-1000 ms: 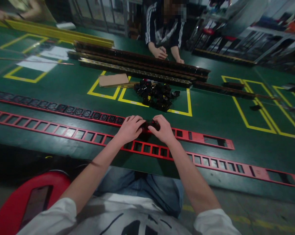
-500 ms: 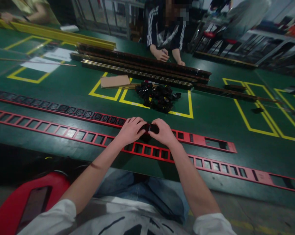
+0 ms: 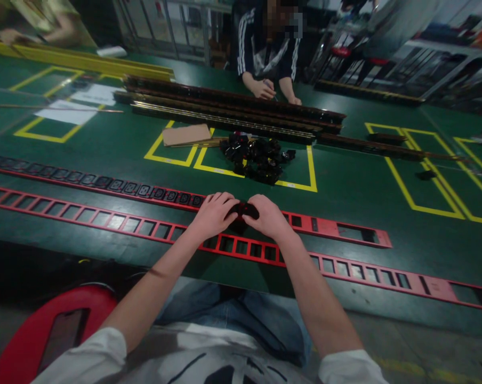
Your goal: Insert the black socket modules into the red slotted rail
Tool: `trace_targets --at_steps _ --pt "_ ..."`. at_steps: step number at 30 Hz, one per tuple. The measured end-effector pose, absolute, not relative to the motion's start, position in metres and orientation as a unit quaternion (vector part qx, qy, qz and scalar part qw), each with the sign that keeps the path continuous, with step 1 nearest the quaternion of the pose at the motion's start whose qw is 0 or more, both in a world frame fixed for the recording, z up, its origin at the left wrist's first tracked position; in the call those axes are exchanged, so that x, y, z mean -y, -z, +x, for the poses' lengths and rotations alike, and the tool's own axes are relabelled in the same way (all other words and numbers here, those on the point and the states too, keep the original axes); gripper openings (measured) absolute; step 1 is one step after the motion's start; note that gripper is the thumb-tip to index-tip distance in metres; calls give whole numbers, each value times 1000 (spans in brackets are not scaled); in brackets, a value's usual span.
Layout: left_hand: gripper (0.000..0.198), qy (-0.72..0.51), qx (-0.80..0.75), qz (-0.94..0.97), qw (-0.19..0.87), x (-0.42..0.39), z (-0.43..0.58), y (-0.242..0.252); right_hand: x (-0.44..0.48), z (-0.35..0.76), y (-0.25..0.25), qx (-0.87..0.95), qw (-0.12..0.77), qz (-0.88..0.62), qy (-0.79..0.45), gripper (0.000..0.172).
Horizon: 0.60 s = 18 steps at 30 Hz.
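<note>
My left hand (image 3: 216, 214) and my right hand (image 3: 268, 217) meet over the far red strip, their fingers closed on a small black socket module (image 3: 244, 210) between them. Fingers cover most of it, so how far it sits in the strip cannot be made out. Left of my hands, the far red strip (image 3: 324, 227) carries a row of black sockets (image 3: 157, 193); to the right its cut-outs show bare. Closer to me, a second red strip (image 3: 241, 256) with a line of rectangular openings passes beneath my wrists.
A heap of black parts (image 3: 260, 157) lies beyond my hands, beside a cardboard piece (image 3: 187, 134). Long dark metal profiles (image 3: 225, 112) stretch behind it. A co-worker's hands (image 3: 265, 89) rest across the table. A red stool (image 3: 21, 341) with a phone (image 3: 63, 336) stands at lower left.
The view has tilted slightly. Both hands stay on the black socket module at nearly the same spot, with only a slight shift of the fingers.
</note>
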<state>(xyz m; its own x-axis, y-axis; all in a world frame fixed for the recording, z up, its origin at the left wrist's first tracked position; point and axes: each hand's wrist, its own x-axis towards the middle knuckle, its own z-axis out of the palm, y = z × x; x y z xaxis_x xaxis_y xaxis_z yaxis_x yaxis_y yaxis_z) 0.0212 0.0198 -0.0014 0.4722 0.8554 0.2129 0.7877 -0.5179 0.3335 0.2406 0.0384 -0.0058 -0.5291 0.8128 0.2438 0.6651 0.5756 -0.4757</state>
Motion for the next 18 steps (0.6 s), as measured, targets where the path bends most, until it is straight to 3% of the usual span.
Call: trace_targets --at_steps 9,18 --pt "29 -173 -487 852 85 -19 22 -1 -34 240 6 875 266 -381 -138 39" --pt "30 -164 -488 853 87 -20 21 0 -34 240 7 875 241 -401 -128 42"
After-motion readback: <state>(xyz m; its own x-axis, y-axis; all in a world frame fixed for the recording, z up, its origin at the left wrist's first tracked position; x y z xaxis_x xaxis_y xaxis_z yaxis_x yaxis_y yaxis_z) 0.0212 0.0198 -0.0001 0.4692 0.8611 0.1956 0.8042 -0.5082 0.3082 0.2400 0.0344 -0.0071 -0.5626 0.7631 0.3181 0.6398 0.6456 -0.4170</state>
